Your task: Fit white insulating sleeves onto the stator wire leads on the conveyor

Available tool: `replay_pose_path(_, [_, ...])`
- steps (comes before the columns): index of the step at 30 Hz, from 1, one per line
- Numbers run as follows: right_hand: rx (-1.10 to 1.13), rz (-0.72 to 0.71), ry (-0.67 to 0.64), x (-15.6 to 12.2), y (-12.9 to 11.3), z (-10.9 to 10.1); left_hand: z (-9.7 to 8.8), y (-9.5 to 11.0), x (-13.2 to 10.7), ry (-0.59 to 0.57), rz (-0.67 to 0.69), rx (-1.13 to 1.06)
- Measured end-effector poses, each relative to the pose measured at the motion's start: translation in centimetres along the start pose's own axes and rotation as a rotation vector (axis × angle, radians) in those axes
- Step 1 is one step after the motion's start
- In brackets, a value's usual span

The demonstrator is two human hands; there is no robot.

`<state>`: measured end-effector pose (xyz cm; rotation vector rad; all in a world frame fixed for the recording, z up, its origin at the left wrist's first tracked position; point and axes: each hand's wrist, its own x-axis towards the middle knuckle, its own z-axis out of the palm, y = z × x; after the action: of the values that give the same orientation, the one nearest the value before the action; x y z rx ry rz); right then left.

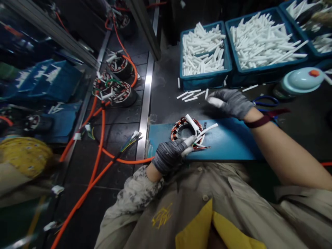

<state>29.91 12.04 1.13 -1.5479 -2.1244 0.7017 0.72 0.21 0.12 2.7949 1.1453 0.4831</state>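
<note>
A ring-shaped motor stator (176,129) with copper and orange windings lies on the blue mat (233,138) in front of me. My left hand (173,152), in a grey glove with white fingertips, is at its near edge, closed on a white sleeve tube (210,128) at the lead wires. A second white tube (191,121) slants across the ring. Up and to the right, my right hand (228,102), gloved the same way, has its fingers pinched at a short white tube (206,94), beside several loose white tubes (190,95) on the dark table.
Blue bins (206,81) full of white tubes line the back right. A light-blue bottle (298,83) and blue-handled scissors (266,101) are on the right. Left of the metal rail (145,103) are more stators (123,93) and orange cables (101,138). Another person's yellow-patterned sleeve (26,155) shows far left.
</note>
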Motion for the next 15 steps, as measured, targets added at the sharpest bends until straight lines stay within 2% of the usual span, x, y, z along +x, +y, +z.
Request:
replay_pose_path(1, [-0.193, -0.022, -0.002, 1.3, 0.7, 0.4, 0.1, -0.1, -0.1, 0.007, 0.037, 0.018])
replay_pose_path(2, [-0.243, -0.02, 0.003, 2.6, 1.2, 0.9, 0.2, -0.2, -0.1, 0.021, 0.077, 0.037])
replay_pose_path(5, [-0.27, -0.019, -0.005, 5.1, 1.8, 2.5, 0.4, -0.5, -0.3, 0.092, 0.178, 0.056])
replay_pose_path(7, [-0.218, -0.007, 0.059, 5.2, 1.5, 2.9, 0.5, -0.7, -0.4, 0.128, 0.209, 0.035])
replay_pose_path(10, [-0.122, 0.033, 0.187, 2.1, 0.3, 2.4, 0.5, -0.7, -0.6, 0.152, 0.217, 0.003])
replay_pose_path(13, [-0.02, 0.082, 0.303, -4.1, -1.4, 1.8, 0.2, -0.4, -0.4, 0.145, 0.172, -0.051])
replay_pose_path(14, [0.134, 0.101, 0.38, -6.4, -2.0, 1.8, 0.0, -0.2, -0.3, 0.144, 0.131, -0.077])
replay_pose_path(15, [0.283, 0.118, 0.332, -8.6, -2.5, 1.9, -0.2, -0.1, -0.1, 0.143, 0.084, -0.105])
